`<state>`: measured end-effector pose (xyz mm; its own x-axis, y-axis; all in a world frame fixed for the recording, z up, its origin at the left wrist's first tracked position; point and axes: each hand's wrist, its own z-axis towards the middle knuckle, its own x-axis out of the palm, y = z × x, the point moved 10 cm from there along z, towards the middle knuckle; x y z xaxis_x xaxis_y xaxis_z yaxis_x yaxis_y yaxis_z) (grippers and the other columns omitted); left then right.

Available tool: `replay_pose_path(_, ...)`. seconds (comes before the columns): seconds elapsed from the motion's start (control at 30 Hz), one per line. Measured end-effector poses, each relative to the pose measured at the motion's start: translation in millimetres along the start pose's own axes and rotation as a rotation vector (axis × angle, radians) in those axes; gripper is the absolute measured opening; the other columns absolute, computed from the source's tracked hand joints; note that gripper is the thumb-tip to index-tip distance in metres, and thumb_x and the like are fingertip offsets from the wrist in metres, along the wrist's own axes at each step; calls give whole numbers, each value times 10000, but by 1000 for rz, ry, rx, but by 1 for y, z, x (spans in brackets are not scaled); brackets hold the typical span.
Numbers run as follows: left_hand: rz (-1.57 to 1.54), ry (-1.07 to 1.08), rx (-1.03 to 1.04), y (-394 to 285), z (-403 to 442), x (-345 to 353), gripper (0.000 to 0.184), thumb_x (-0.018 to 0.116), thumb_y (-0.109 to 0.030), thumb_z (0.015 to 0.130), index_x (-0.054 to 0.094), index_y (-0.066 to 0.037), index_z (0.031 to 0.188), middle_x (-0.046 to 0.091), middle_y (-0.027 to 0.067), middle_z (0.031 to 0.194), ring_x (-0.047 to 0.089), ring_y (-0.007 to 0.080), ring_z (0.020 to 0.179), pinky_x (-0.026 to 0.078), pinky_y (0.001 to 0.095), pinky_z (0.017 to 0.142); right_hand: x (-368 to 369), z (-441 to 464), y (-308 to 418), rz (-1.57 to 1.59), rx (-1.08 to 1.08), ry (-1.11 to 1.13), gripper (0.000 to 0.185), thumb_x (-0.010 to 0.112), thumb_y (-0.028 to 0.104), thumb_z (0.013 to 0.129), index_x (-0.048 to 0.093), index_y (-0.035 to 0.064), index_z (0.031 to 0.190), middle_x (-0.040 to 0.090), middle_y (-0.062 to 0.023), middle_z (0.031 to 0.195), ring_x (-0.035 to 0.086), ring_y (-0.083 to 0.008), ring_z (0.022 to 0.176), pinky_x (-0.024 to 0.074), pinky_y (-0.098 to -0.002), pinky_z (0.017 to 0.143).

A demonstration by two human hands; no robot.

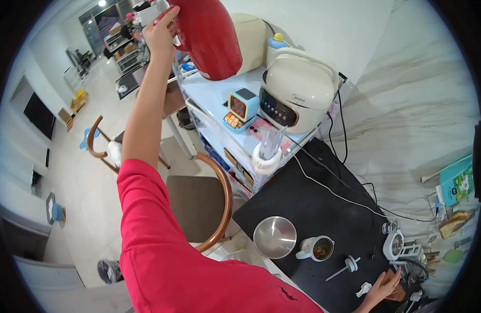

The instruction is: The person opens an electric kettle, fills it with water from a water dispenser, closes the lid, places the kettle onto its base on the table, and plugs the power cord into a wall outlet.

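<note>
At the top of the view, my left hand (pixel 163 35) is closed round the handle of a large red thermos jug (pixel 211 44), whose upper end runs out of frame. The jug is over the white trolley's top (pixel 201 88). My right hand (pixel 382 290) lies at the lower right of the black counter with fingers stretched out, beside a brown block (pixel 397 292). Close to it are a crumpled white tissue (pixel 363 289) and a lid with a straw (pixel 350 264). A white mug (pixel 320 249) with dark liquid and bits inside stands beside a steel bowl (pixel 275 237).
A cream rice cooker (pixel 303 88) and a small blue retro-computer-shaped device (pixel 240 108) stand on the trolley. Cables (pixel 334 193) trail across the black counter (pixel 313 188). A wooden chair (pixel 198 201) stands left of the counter. Utensils and a white scale-like device (pixel 394 245) line the wall.
</note>
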<state>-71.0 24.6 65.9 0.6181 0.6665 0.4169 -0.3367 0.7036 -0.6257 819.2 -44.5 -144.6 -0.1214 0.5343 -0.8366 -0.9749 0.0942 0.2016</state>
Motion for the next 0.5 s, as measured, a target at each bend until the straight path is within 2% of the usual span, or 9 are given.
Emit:
replay_pose_path(0.07, -84, -96, -134, 38, -23, 4, 175, 680, -113, 862, 701, 30, 961, 388, -77, 561, 356, 40, 454, 368, 212, 472, -37, -5, -3, -52, 3, -19, 510, 557, 134, 954, 400, 4, 1421, 443, -238, 1394, 425, -394, 1306, 359, -473, 1059)
replay_pose_path(0.1, -74, 8, -67, 45, 37, 32, 175, 680, -113, 862, 701, 30, 961, 388, -77, 561, 356, 40, 454, 368, 212, 472, 23, -31, 46, 34, 92, -15, 510, 557, 134, 954, 400, 4, 1421, 443, -238, 1394, 425, -394, 1306, 359, -473, 1059)
replay_pose_path(0.13, -117, 5, -114, 68, 29, 34, 116, 724, -73, 821, 627, -12, 806, 430, -56, 559, 378, 51, 459, 353, 227, 466, 11, -32, 42, -29, 136, -15, 506, 554, 121, 953, 399, 4, 1420, 445, -240, 1388, 430, -399, 1302, 375, -477, 1044)
replay_pose_path(0.17, -166, -5, -159, 90, 21, 36, 253, 769, -32, 780, 553, -54, 650, 472, -35, 557, 400, 62, 464, 338, 243, 461, -3, -29, 40, -93, 176, -22, 502, 550, 107, 952, 398, 5, 1419, 447, -243, 1383, 435, -404, 1299, 390, -481, 1030)
replay_pose_path(0.23, -199, 28, -196, 126, 13, 46, 258, 782, -54, 776, 554, -53, 654, 481, -26, 562, 408, 70, 469, 336, 243, 455, -19, -28, 45, -104, 219, -8, 509, 555, 84, 941, 397, 6, 1419, 444, -248, 1383, 445, -415, 1291, 410, -493, 1006)
replay_pose_path(0.33, -122, -28, -276, 166, 5, 53, 284, 813, -107, 751, 556, -58, 641, 483, -30, 562, 408, 76, 461, 336, 246, 442, -30, -38, 46, -196, 139, -47, 526, 563, 68, 925, 396, 6, 1420, 448, -247, 1378, 461, -420, 1270, 410, -484, 1004)
replay_pose_path(0.43, -97, 17, -285, 193, 2, 65, 270, 813, -115, 750, 570, -59, 648, 480, -37, 563, 404, 71, 455, 329, 239, 433, -30, -48, 31, -192, 203, -11, 535, 566, 61, 914, 400, 3, 1419, 456, -242, 1372, 478, -417, 1243, 394, -476, 1016)
replay_pose_path(0.5, -111, 53, -291, 212, 1, 73, 247, 811, -120, 752, 590, -57, 662, 487, -39, 567, 408, 64, 452, 324, 231, 429, -33, -54, 36, -201, 157, -44, 534, 566, 63, 910, 408, 3, 1417, 466, -238, 1364, 493, -412, 1216, 390, -461, 1012)
